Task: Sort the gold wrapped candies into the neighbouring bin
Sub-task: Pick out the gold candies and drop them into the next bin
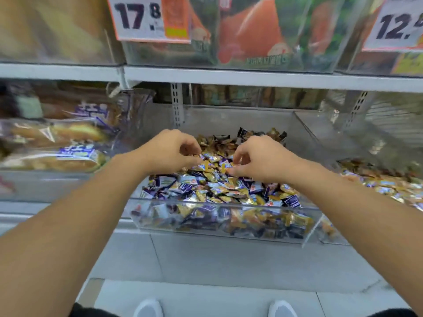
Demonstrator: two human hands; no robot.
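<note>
Glossy foil candies (215, 186), clear plastic bin (219, 225)

Place: a shop, in the sweets and snacks aisle.
Price cards: big printed numbers on cards (148, 18) clipped to the upper bins.
Shelving: white metal shelf (229, 76) on slotted uprights.
Stock: clear bin (219, 223) of loose wrapped candies; bagged bread (55, 143) beside it.

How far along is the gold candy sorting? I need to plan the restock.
Early. The neighbouring bin on the right already holds candies. The left hand and right hand are both picking in the middle clear bin. Many gold wrapped candies remain mixed with purple ones there.
</note>
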